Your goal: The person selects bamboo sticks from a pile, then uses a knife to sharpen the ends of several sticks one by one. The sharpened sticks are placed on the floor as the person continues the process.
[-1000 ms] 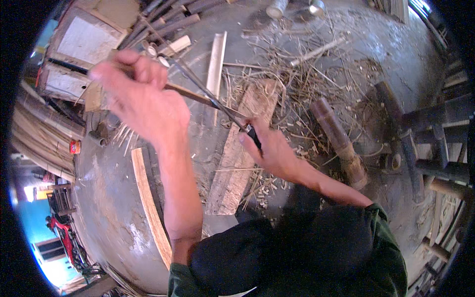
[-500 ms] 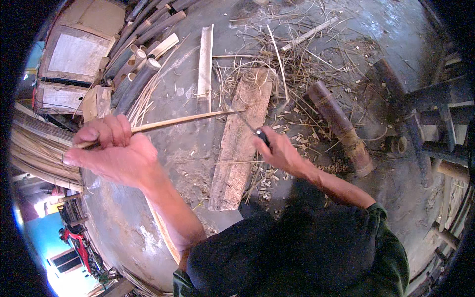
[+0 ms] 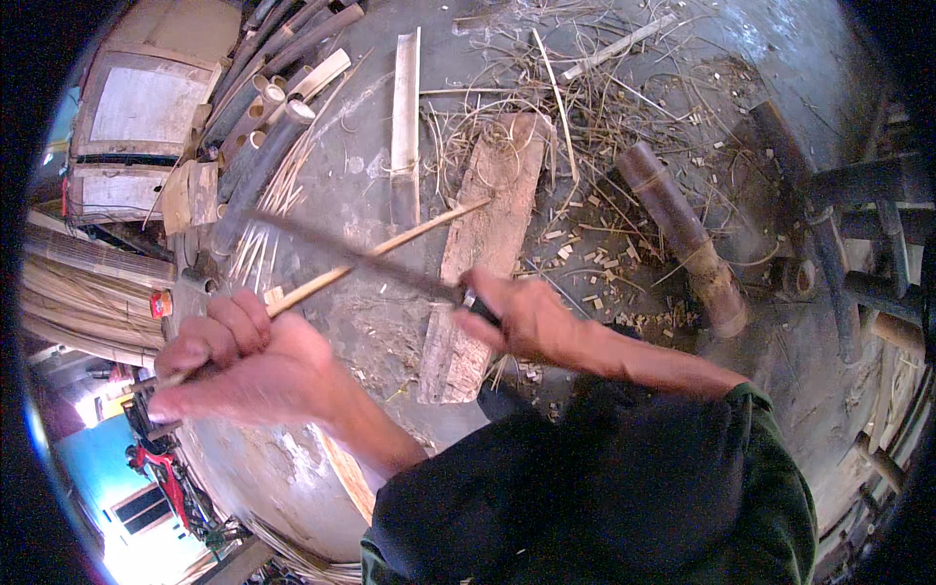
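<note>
My left hand (image 3: 258,363) is wrapped round one end of a slim bamboo strip (image 3: 429,226). The strip slants up and away to the right, its far end over the rough wooden plank (image 3: 497,161) on the floor. In my right hand (image 3: 531,317) is the dark handle of a long knife (image 3: 409,275). Its blade points left and crosses the strip in the picture, smeared by motion. Whether blade and strip touch, I cannot tell.
Beyond the plank lies a tangle of shavings (image 3: 624,93), with small cut bamboo pieces (image 3: 604,258) scattered to its right. A thick bamboo section (image 3: 673,229) lies there too. A split bamboo length (image 3: 405,117) and stacked poles (image 3: 278,127) lie far left; dark wooden framework (image 3: 868,185) stands right.
The knife has swung from the strip's far end, its blade now pointing left across the strip. My left hand has dropped nearer, and the strip slopes more steeply.
</note>
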Available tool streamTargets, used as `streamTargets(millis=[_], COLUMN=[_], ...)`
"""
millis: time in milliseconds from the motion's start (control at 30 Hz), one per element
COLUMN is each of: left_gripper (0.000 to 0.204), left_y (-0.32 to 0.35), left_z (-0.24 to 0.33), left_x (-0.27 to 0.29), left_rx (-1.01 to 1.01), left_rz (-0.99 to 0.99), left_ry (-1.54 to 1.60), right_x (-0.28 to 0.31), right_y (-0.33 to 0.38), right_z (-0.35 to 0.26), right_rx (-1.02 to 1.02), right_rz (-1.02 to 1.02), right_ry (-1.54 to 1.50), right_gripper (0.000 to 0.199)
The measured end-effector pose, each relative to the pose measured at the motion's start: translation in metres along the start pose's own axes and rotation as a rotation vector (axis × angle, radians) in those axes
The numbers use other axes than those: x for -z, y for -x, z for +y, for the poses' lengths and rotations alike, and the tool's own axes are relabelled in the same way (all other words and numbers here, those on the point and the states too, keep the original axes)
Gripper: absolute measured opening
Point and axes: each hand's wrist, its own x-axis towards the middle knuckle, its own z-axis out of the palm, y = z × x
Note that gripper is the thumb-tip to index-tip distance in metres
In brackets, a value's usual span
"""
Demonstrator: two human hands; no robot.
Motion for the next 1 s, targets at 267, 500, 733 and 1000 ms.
streamTargets(millis=[267,500,733,1000], left_gripper=[0.051,0.052,0.054,0.052], left_y=[-0.002,-0.020,-0.012,-0.022], left_z=[0.001,-0.003,-0.015,-0.015], left_x=[0.007,0.006,-0.001,0.015], left_rx=[0.003,0.088,0.086,0.055], left_rz=[-0.053,0.266,0.110,0.047], left_ry=[0.027,-0.013,-0.039,0.004], right_x=[0.007,0.006,0.011,-0.001], right_y=[-0.002,-0.004,-0.002,-0.011], right_z=[-0.006,0.036,0.010,0.059], right_rx=[0.065,-0.188,-0.087,-0.120], right_rz=[-0.003,0.075,-0.019,0.043], right_ry=[-0.053,-0.062,0.003,0.021], right_gripper=[0.032,0.031,0.034,0.028])
